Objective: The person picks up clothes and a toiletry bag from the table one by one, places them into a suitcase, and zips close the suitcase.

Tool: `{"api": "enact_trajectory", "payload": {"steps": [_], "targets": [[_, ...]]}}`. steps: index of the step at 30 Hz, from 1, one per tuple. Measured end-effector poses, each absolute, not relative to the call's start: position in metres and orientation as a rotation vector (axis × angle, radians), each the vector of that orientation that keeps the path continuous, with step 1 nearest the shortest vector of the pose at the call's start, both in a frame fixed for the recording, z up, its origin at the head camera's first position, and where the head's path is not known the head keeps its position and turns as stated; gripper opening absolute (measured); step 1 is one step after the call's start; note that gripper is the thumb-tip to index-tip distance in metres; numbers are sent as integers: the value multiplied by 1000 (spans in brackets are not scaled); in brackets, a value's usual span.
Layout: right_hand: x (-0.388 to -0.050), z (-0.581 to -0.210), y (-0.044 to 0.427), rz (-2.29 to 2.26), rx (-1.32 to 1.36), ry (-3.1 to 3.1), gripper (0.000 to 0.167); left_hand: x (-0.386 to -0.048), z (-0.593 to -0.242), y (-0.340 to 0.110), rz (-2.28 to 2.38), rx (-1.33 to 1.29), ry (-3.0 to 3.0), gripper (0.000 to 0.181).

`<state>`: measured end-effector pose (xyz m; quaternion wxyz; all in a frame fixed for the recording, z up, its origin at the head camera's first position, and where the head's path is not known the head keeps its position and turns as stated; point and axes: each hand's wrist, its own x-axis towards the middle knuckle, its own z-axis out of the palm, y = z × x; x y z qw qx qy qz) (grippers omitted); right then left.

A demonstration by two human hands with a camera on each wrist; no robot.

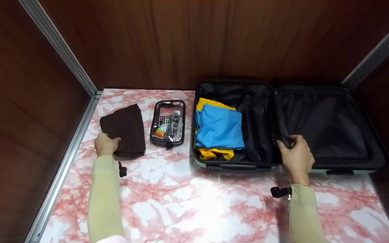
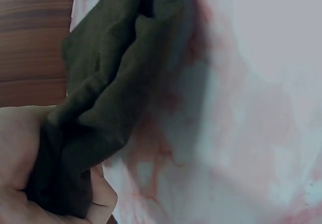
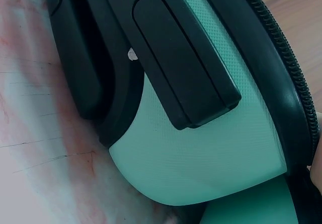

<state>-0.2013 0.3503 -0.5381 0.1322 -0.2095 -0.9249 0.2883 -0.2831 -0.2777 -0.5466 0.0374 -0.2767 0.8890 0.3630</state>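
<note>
At the left of the head view, my left hand (image 1: 106, 145) grips the near left edge of a folded dark brown cloth (image 1: 125, 130). In the left wrist view the cloth (image 2: 115, 78) looks dark green-brown, bunched between the thumb and fingers of my left hand (image 2: 25, 168). My right hand (image 1: 297, 157) pinches black material at the near end of the divide between the two halves of an open suitcase (image 1: 235, 166). The right wrist view shows the suitcase's mint-green shell (image 3: 201, 158), with only a sliver of my right hand (image 3: 317, 168) at the edge.
A clear zip pouch (image 1: 168, 123) with small toiletries lies between the brown cloth and the suitcase. Folded blue cloth (image 1: 219, 126) lies on yellow cloth (image 1: 214, 154) in the suitcase's left half. Wooden panels (image 1: 194, 44) surround the red-and-white marbled surface (image 1: 181, 202).
</note>
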Motion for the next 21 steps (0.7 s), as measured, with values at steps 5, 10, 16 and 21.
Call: {"api": "enact_trajectory", "payload": {"steps": [5,10,16,21], "targets": [[-201,-539,350,827,-604,-2679,58,-285,-540,-275,1068,-788,2785,56],[-201,-540,350,832,-591,-2680,60,-287,-533,-270,1052,-754,2840,50],[-200,-540,350,841,-573,-2678,59,-292,-526,-265,1066,-755,2860,47],[-200,-540,350,841,-571,-2678,59,-296,-516,-260,1091,-746,2879,45]]}}
